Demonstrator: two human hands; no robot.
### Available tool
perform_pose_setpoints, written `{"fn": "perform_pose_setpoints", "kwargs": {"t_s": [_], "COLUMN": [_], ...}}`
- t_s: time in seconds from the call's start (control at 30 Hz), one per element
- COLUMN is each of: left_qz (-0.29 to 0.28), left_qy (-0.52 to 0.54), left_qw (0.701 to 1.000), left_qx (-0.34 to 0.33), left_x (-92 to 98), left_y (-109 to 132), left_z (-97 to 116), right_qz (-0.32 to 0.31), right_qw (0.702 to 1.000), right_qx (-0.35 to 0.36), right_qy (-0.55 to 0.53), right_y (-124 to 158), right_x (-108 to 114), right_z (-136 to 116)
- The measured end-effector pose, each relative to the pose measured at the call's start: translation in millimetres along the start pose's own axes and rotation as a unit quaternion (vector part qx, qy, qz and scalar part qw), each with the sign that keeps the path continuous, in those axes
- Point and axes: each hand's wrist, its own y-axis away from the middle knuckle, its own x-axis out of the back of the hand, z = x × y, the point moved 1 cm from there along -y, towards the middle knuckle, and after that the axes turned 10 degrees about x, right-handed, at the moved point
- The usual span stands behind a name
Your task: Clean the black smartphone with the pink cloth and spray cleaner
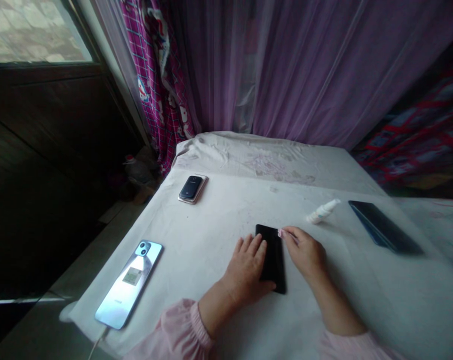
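Draped table [219, 220], black phone [276, 260], other phones [131, 282], bottle [323, 211]

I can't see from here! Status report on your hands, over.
Left hand flat on black rectangular phone. Right hand pinching small pink wipe at phone's top corner. White plastic spray bottle lies nearby, apart.

I see the table [219, 220] w/ a centre phone [274, 260] flat on it, towards the front. The left hand [247, 267] rests on the phone's left side. The right hand [305, 252] is just right of it, w/ a pad [281, 233] at the phone's far right corner. A spray bottle [323, 211] lies on its side behind the right hand. The right phone [384, 226] is further right, nr the edge. The small phone [192, 187] is at back left, stacked on another device. The front-left phone [131, 282] is nr the front-left corner, and a cable [97, 342] runs off its near end.
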Motion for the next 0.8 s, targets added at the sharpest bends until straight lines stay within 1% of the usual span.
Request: {"fn": "perform_pose_setpoints", "kwargs": {"t_s": [0.07,0.1,0.17,0.23,0.33,0.4,0.47,0.5,0.63,0.8], "left_qz": [0.036,0.055,0.081,0.093,0.103,0.110,0.113,0.112,0.111,0.129], "left_qy": [-0.003,-0.009,-0.025,-0.036,-0.043,-0.045,-0.044,-0.043,-0.039,-0.036], "left_qw": [0.999,0.998,0.996,0.995,0.994,0.993,0.993,0.993,0.993,0.991], "left_qx": [0.034,0.039,0.033,0.023,0.016,0.011,0.006,0.002,-0.013,-0.025], "left_x": [-9.2,-15.4,-27.7,-35.9,-37.8,-35.2,-32.3,-31.2,-30.0,-34.7], "left_y": [10,14,19,20,18,17,18,18,19,20], "left_z": [7,11,17,19,18,16,15,14,11,8], "right_qz": [-0.004,-0.005,-0.005,-0.003,0.024,0.046,0.051,0.039,-0.043,-0.069], "right_qw": [1.000,0.999,0.998,0.997,0.998,0.998,0.998,0.998,0.994,0.991], "right_qx": [0.017,0.025,0.043,0.057,0.055,0.041,0.036,0.043,0.094,0.115], "right_qy": [-0.015,-0.023,-0.037,-0.043,-0.028,-0.011,-0.005,-0.009,-0.035,-0.023], "right_y": [1,2,4,4,3,0,-3,-4,-8,-18], "right_x": [-3,-5,-6,-6,-4,-2,-1,-1,-5,-14], "right_z": [0,0,0,1,7,12,16,17,17,13]}}
